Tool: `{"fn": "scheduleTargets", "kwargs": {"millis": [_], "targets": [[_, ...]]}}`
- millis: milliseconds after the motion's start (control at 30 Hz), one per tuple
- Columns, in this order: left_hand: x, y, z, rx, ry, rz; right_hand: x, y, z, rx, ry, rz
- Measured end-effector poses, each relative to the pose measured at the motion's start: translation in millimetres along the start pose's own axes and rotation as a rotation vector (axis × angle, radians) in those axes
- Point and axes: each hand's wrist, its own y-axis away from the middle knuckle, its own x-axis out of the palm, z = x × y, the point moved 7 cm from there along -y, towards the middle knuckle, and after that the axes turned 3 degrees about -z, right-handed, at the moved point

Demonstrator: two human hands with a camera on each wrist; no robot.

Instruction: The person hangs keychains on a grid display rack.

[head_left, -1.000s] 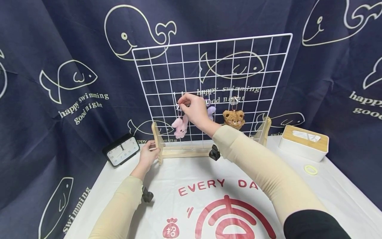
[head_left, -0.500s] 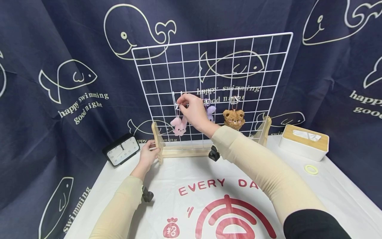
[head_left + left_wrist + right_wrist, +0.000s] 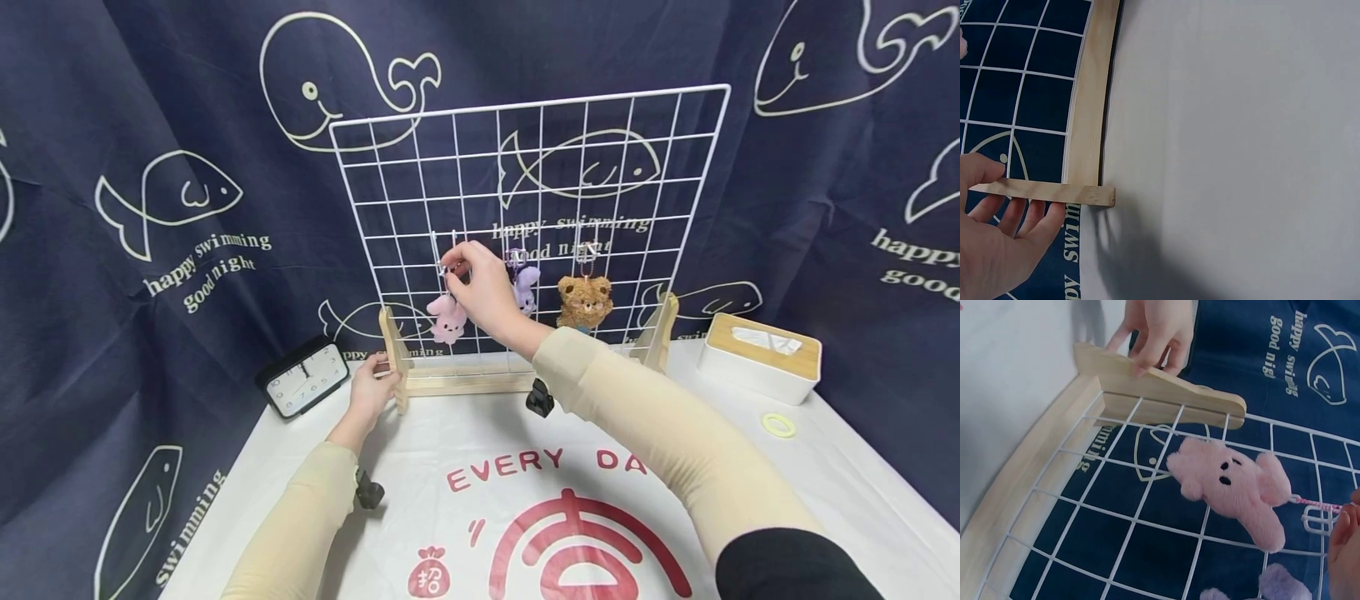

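Observation:
A white wire grid (image 3: pixel 517 179) stands upright in a wooden base (image 3: pixel 468 384). My left hand (image 3: pixel 370 388) grips the wooden foot (image 3: pixel 1054 191) at its left end, thumb on one side and fingers on the other. My right hand (image 3: pixel 487 292) pinches the chain end of a pink bunny plush keychain (image 3: pixel 448 320), beside a white hook (image 3: pixel 1317 520) on the grid. The plush hangs below the fingers, in front of the wires. Whether its ring sits on the hook cannot be told. A purple bunny plush (image 3: pixel 527 287), partly behind my right hand, and a brown bear plush (image 3: pixel 585 300) hang further right.
A black-framed clock (image 3: pixel 307 379) is left of the stand. At the right are a white tissue box with a wooden lid (image 3: pixel 761 354) and a pale green ring (image 3: pixel 778 426). A dark blue curtain (image 3: pixel 225 75) hangs close behind the grid.
The pink plush has swung slightly left and now hangs straighter. My right hand's fingers have shifted a little left and down. My left hand keeps its place on the wooden foot.

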Motion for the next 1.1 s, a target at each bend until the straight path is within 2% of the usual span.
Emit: {"fn": "scheduleTargets", "kwargs": {"millis": [133, 400, 533, 767, 1000, 1100], "targets": [[-2.8, 2.0, -0.4, 0.009, -0.048, -0.023, 0.9, 8.2, 3.6, 0.008, -0.041, 0.015], [-16.7, 11.8, -11.3, 0.159, -0.239, -0.158, 1.8, 27.3, 11.9, 0.005, -0.171, 0.036], [-20.0, 17.8, -16.0, 0.199, -0.292, -0.181, 0.8, 35.2, 15.8, -0.009, -0.193, 0.053], [-17.0, 28.1, -27.4, 0.275, -0.323, -0.151, -2.4, 52.1, 16.4, -0.001, -0.158, 0.084], [-4.7, 50.2, -47.2, 0.429, -0.372, -0.063, -8.2, 75.0, 16.3, -0.019, -0.130, 0.132], [2.3, 56.5, -52.4, 0.473, -0.400, -0.027, -11.1, 85.5, 14.3, -0.030, -0.116, 0.148]]}}
